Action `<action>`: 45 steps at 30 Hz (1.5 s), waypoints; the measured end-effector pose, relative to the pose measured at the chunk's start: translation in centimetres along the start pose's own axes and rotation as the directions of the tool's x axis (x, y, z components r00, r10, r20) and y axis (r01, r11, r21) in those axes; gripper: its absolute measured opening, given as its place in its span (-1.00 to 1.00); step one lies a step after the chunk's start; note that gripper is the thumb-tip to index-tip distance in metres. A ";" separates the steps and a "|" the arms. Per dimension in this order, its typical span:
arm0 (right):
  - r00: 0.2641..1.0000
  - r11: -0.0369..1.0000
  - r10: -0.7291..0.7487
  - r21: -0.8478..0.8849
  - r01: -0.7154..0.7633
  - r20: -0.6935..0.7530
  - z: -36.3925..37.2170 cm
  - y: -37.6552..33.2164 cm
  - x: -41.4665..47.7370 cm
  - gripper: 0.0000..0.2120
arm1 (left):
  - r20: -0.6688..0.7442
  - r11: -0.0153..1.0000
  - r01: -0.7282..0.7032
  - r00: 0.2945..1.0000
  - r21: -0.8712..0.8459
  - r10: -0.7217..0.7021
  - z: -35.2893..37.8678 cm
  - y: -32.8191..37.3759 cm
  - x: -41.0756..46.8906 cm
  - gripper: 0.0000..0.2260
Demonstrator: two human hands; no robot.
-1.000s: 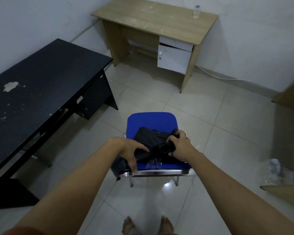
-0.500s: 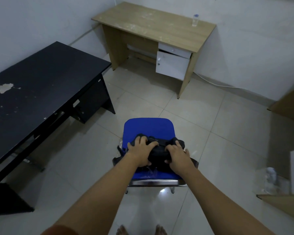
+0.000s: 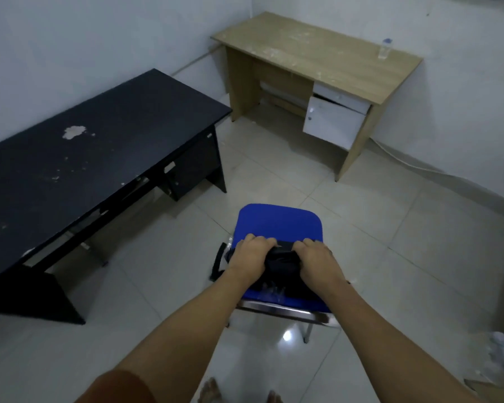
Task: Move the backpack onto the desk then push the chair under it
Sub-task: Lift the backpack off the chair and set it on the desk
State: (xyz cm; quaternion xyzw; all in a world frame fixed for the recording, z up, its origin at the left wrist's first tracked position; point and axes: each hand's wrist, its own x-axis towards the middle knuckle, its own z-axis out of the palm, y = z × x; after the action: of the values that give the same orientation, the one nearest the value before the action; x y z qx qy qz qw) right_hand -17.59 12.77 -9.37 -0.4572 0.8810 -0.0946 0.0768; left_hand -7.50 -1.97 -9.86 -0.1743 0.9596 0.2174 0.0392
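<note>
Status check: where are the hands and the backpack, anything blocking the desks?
Left hand and right hand both gripping black backpack. Backpack on blue chair, not yet on a desk. Floor to black desk and wooden desk open.

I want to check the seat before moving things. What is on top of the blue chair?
A black backpack lies on the blue chair, gripped by the left hand and right hand. The hands cover much of it; whether anything lies under it cannot be seen.

Cloth, metal, wood grain and glossy tile

The chair [image 3: 277, 221] has matt blue cloth on its seat and a shiny metal frame; the backpack [image 3: 281, 258] is dull black fabric; the black desk [image 3: 79, 158] is matt with chipped patches; the wooden desk [image 3: 317, 50] shows pale scuffed grain; the floor tiles [image 3: 376, 228] are glossy.
</note>
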 end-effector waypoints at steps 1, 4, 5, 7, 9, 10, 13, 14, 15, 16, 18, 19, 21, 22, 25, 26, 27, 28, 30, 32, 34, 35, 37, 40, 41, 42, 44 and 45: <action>1.000 1.000 -0.026 0.011 0.026 -0.015 -1.0 -0.5 0.5 -0.82 | -0.049 0.998 -0.001 0.999 -0.055 -0.002 -0.8 -0.4 -0.1 -0.80; 0.994 0.992 -0.100 0.066 0.103 -0.047 -4.0 -2.3 2.5 -0.86 | -0.188 0.986 -0.006 0.982 -0.165 -0.025 -3.8 -1.6 -0.1 -0.85; 0.991 0.988 -0.123 0.089 0.127 -0.057 -5.0 -3.0 3.3 -0.87 | -0.243 0.979 -0.019 0.970 -0.202 -0.032 -5.0 -2.1 -0.1 -0.85; 0.986 0.973 -0.149 0.168 0.161 -0.079 -6.9 -4.4 4.7 -0.89 | -0.344 0.966 -0.030 0.937 -0.257 -0.063 -7.5 -2.8 0.0 -0.84; 0.980 0.951 -0.174 0.242 0.192 -0.094 -9.1 -6.5 6.6 -0.87 | -0.441 0.961 -0.023 0.892 -0.274 -0.104 -10.6 -3.9 0.2 -0.84; 0.979 0.945 -0.177 0.261 0.196 -0.098 -10.2 -7.6 7.5 -0.82 | -0.482 0.963 -0.030 0.869 -0.270 -0.108 -12.1 -4.6 0.3 -0.83; 0.969 0.940 -0.216 0.243 0.238 -0.117 -12.8 -11.4 11.2 -0.76 | -0.555 0.971 -0.002 0.821 -0.238 -0.134 -17.0 -7.4 1.1 -0.82; 0.962 0.939 -0.237 0.223 0.263 -0.135 -13.4 -13.2 12.8 -0.75 | -0.582 0.977 0.018 0.801 -0.213 -0.141 -19.0 -8.8 1.4 -0.83; 0.957 0.939 -0.246 0.208 0.274 -0.151 -14.1 -14.4 13.7 -0.75 | -0.606 0.981 0.029 0.783 -0.193 -0.142 -20.5 -9.6 1.7 -0.84; 0.952 0.936 -0.254 0.204 0.287 -0.172 -14.6 -15.9 15.0 -0.74 | -0.627 0.983 0.043 0.765 -0.179 -0.148 -22.1 -10.8 2.1 -0.85; 0.941 0.931 -0.247 0.214 0.297 -0.231 -15.2 -19.6 18.2 -0.71 | -0.656 0.984 0.060 0.738 -0.170 -0.159 -25.5 -14.1 3.0 -0.87; 0.939 0.932 -0.227 0.223 0.286 -0.258 -15.8 -21.1 19.5 -0.71 | -0.670 0.982 0.055 0.724 -0.180 -0.164 -27.0 -15.4 3.5 -0.88; 0.929 0.926 -0.193 0.254 0.279 -0.316 -16.9 -24.5 22.8 -0.76 | -0.701 0.976 0.025 0.692 -0.218 -0.174 -30.4 -18.4 5.1 -0.89; 0.921 0.920 -0.180 0.273 0.282 -0.346 -17.6 -25.7 24.0 -0.78 | -0.703 0.969 0.006 0.687 -0.248 -0.184 -31.9 -19.3 5.7 -0.88; 0.884 0.900 -0.115 0.329 0.286 -0.454 -19.9 -29.7 28.6 -0.76 | -0.674 0.930 -0.082 0.712 -0.358 -0.196 -37.8 -22.7 8.4 -0.88; 0.871 0.895 -0.088 0.345 0.282 -0.483 -20.6 -30.8 30.1 -0.77 | -0.664 0.921 -0.119 0.727 -0.371 -0.174 -39.7 -23.7 9.2 -0.88; 0.854 0.890 -0.064 0.358 0.283 -0.516 -21.1 -32.2 32.1 -0.78 | -0.662 0.895 -0.162 0.729 -0.415 -0.175 -41.8 -24.9 10.1 -0.86; 0.841 0.885 -0.043 0.370 0.283 -0.540 -21.7 -33.1 33.2 -0.80 | -0.652 0.851 -0.217 0.737 -0.479 -0.179 -43.3 -25.5 10.6 -0.87; 0.815 0.861 -0.004 0.412 0.297 -0.579 -22.4 -35.2 36.6 -0.82 | -0.673 0.815 -0.285 0.721 -0.504 -0.164 -46.6 -27.3 11.8 -0.86; 0.801 0.826 0.039 0.470 0.310 -0.598 -23.1 -37.4 40.2 -0.84 | -0.705 0.846 -0.298 0.699 -0.443 -0.123 -49.6 -29.6 13.4 -0.85; 0.791 0.788 0.077 0.523 0.324 -0.607 -23.6 -39.7 44.0 -0.85 | -0.706 0.855 -0.277 0.695 -0.438 -0.137 -52.6 -32.3 15.2 -0.87; 0.787 0.764 0.088 0.548 0.340 -0.611 -23.9 -40.9 46.1 -0.85 | -0.694 0.839 -0.264 0.699 -0.476 -0.173 -54.0 -33.9 16.3 -0.87; 0.795 0.695 0.101 0.614 0.374 -0.598 -24.2 -42.9 49.8 -0.84 | -0.674 0.784 -0.273 0.700 -0.557 -0.235 -56.3 -36.6 18.5 -0.87; 0.811 0.640 0.097 0.660 0.393 -0.577 -24.0 -45.2 56.5 -0.83 | -0.699 0.679 -0.350 0.630 -0.645 -0.339 -58.9 -41.2 22.9 -0.84; 0.819 0.630 0.091 0.669 0.393 -0.567 -23.7 -45.7 58.7 -0.83 | -0.713 0.693 -0.349 0.613 -0.630 -0.340 -59.4 -42.8 24.2 -0.84; 0.821 0.612 0.088 0.681 0.402 -0.564 -23.4 -46.2 61.5 -0.84 | -0.728 0.710 -0.350 0.600 -0.611 -0.330 -60.3 -44.5 26.1 -0.85; 0.818 0.590 0.093 0.693 0.414 -0.568 -22.5 -46.8 66.0 -0.84 | -0.758 0.797 -0.317 0.603 -0.514 -0.248 -61.5 -47.3 29.1 -0.87; 0.813 0.588 0.098 0.692 0.419 -0.575 -21.9 -46.9 67.2 -0.85 | -0.753 0.830 -0.290 0.622 -0.476 -0.214 -61.9 -48.1 30.0 -0.87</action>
State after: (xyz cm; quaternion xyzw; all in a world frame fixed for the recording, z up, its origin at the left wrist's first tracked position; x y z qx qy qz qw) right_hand -23.66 -66.71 19.72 -0.4074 0.6788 -0.6110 0.0022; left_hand -18.61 -78.75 22.06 -0.2329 0.7758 0.3893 -0.4386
